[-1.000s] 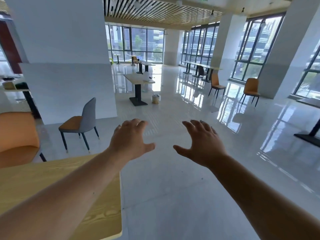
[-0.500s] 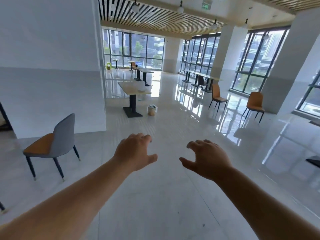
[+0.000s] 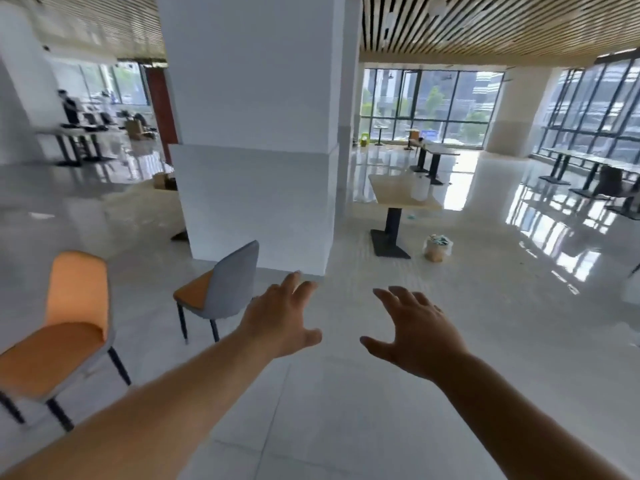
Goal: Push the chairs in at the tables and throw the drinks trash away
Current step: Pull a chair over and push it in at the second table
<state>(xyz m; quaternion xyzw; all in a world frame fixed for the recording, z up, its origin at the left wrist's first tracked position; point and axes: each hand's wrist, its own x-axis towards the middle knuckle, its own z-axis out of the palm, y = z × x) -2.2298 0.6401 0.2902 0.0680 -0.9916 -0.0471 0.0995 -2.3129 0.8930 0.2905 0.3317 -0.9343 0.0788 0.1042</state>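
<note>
My left hand and my right hand are stretched out over the floor, fingers spread, holding nothing. A grey-backed chair with an orange seat stands alone just left of my left hand, in front of the white pillar. An orange chair stands at the lower left. Further ahead to the right is a light wooden table on a black pedestal, with a pale container on it. A bag of trash sits on the floor beside its base.
A wide white pillar rises ahead on the left. More tables and dark chairs line the windows at the back right. A person stands by tables at the far left. The floor is glossy white tile.
The view has swung left: the pillar and grey chair now sit nearer the centre, and the orange chair has come back into sight. Both hands stay open and raised, fingers more spread.
</note>
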